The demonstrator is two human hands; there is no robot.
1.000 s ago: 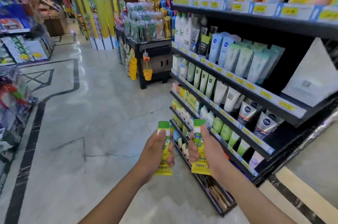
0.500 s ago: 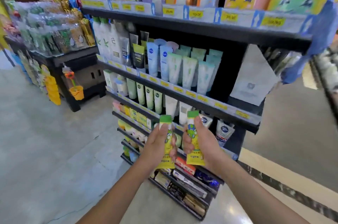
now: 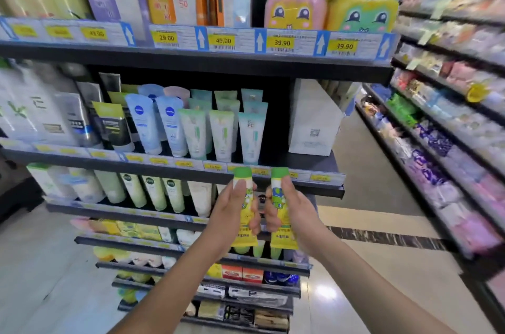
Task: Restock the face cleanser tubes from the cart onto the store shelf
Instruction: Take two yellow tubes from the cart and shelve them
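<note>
My left hand (image 3: 232, 210) grips a yellow face cleanser tube (image 3: 244, 235) with a green cap, held upright. A matching tube (image 3: 281, 238) stands upright in my right hand (image 3: 295, 213), close beside the first. Both tubes hover in front of the black store shelf (image 3: 322, 190), at the height of its price-label rail. Rows of white, blue and green tubes (image 3: 221, 134) stand on the shelf board just above my hands. The cart is out of view.
A white carton (image 3: 311, 120) stands at the shelf's right end. Cartoon-faced bottles (image 3: 295, 6) fill the top board. Another stocked shelf run (image 3: 451, 129) lines the aisle on the right. Pale floor (image 3: 369, 292) lies between them.
The view has swung right and closer to the shelf, which now fills the frame. Both hands keep their tubes, raised up to the shelf's label rail.
</note>
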